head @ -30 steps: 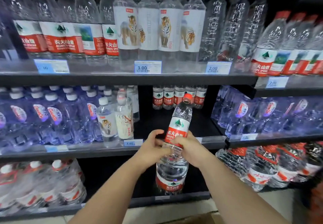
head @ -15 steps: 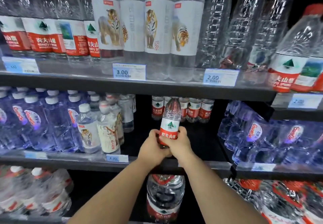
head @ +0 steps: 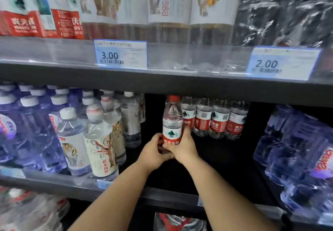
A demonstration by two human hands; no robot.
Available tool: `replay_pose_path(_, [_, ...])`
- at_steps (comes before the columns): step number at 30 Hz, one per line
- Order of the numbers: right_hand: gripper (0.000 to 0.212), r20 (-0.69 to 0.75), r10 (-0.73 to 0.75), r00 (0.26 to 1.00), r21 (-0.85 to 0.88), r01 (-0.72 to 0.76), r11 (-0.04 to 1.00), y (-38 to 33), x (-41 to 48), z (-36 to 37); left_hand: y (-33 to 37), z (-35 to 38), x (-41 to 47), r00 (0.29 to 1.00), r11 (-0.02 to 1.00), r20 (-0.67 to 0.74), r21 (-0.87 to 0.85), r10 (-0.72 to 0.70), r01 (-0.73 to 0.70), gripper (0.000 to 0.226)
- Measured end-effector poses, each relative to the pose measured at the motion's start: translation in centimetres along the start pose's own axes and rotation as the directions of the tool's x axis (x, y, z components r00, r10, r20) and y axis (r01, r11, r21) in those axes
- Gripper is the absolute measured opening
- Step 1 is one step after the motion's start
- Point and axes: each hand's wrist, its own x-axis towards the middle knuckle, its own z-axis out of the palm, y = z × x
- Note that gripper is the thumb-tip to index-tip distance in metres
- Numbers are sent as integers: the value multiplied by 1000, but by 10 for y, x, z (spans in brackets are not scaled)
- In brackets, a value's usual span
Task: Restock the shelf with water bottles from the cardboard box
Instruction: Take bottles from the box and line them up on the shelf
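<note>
A small water bottle (head: 172, 122) with a red cap and a red-and-white label stands upright inside the dark gap of the middle shelf (head: 162, 196). My left hand (head: 153, 154) and my right hand (head: 183, 148) both grip its lower half from either side. Just behind and to its right stands a row of several matching red-label bottles (head: 214, 121) at the back of the shelf. The cardboard box is out of view.
Tiger-label and tree-label bottles (head: 98, 146) stand left of the gap, with blue bottles (head: 27, 131) further left. Blue shrink-wrapped packs (head: 297, 155) fill the right. The upper shelf edge (head: 180, 85) with price tags hangs low over the bottle's cap. Larger bottles (head: 180, 221) sit below.
Both hands have carried the bottle up from below the shelf edge and deeper into the middle shelf gap, toward the back row. The view has moved closer to the shelves.
</note>
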Motion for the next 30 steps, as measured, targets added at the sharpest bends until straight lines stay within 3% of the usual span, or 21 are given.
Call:
replay_pose_path(7, [70,-118,-98,988,-76,89,993,3,49,5,-16,0,23,998,963,20,262,52,-56,77])
replay_pose_path(19, [71,-41,-16,999,-54,13,998,-17,39,-1,-11,-2,29,996,946,67,316,52,-70,56])
replay_pose_path(26, [43,64,17,998,-419,11,908,-29,-44,-42,15,-9,0,993,917,102,398,-56,11,48])
replay_pose_path(30, [34,95,-98,991,-500,133,856,-51,-89,-56,53,-19,-29,998,865,64,500,-13,-21,42])
